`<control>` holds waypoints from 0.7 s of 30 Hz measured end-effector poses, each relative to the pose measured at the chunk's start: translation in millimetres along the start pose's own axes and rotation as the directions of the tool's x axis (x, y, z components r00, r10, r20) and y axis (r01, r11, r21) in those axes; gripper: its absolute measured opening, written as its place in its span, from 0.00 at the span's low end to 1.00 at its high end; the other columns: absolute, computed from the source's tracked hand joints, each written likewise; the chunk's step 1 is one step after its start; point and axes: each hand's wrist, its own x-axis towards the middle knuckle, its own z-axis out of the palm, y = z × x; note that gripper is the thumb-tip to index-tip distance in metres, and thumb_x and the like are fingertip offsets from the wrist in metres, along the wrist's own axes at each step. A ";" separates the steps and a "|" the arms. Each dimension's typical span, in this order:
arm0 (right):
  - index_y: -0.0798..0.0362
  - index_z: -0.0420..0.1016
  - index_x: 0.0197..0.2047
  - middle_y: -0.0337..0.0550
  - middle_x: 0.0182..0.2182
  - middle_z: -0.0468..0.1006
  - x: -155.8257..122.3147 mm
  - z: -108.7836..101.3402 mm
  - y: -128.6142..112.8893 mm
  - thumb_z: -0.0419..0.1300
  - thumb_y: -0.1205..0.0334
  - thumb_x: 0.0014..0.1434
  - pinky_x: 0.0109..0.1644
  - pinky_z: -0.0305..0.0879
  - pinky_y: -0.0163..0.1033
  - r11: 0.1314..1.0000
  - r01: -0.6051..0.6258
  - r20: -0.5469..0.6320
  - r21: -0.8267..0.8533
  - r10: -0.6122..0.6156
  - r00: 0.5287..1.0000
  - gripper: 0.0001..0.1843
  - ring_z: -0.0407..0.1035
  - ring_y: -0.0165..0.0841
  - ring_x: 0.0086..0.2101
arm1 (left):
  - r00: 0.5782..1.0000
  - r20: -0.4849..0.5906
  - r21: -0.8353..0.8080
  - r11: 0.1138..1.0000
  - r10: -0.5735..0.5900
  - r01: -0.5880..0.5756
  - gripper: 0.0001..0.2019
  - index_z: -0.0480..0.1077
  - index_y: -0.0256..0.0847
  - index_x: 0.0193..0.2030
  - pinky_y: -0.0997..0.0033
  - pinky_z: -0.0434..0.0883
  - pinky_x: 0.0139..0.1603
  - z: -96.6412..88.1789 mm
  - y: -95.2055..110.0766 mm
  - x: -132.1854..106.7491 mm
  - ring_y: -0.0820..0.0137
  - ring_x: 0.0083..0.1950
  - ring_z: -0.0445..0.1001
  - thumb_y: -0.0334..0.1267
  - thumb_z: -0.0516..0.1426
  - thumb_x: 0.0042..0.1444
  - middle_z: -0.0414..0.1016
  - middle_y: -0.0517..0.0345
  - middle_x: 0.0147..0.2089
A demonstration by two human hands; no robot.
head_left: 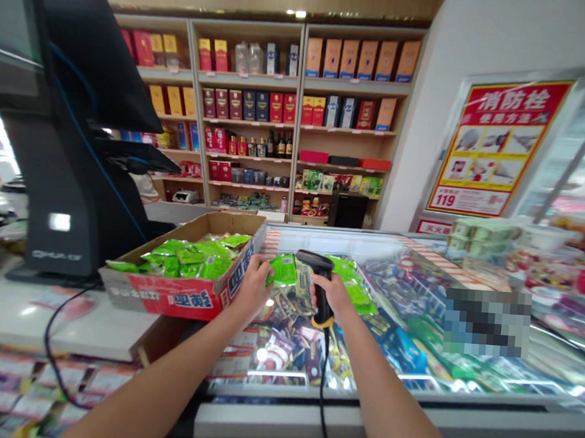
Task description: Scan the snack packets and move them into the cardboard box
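- A green snack packet (283, 270) is pinched at its edge by the left hand (253, 288) and held just beside the scanner head, its face apparently presented to it.
- The right hand (334, 295) is closed around the handle of a black barcode scanner (321, 289), so that its head is angled toward the packet.
- The scanner's cable (321, 388) hangs slack over the freezer's front, leaving the scanner free to be aimed.
- More green packets (184, 259) are kept in a red-printed cardboard carton (181, 298), set against a glass-topped chest freezer (395, 256) within the left hand's reach.
- A black checkout terminal (70, 163) is placed on a white counter (25, 314), left of the carton.
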 end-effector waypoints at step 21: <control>0.53 0.67 0.23 0.35 0.13 0.69 -1.7 -52.1 -23.7 0.65 0.58 0.46 0.14 0.62 0.34 0.999 0.029 -0.265 0.043 -0.016 0.964 0.11 0.63 0.29 0.12 | 0.877 0.449 -0.065 0.973 -0.168 0.219 0.20 0.69 0.39 0.32 0.57 0.68 0.60 95.3 49.6 48.7 0.57 0.55 0.71 0.32 0.72 0.34 0.64 0.46 0.56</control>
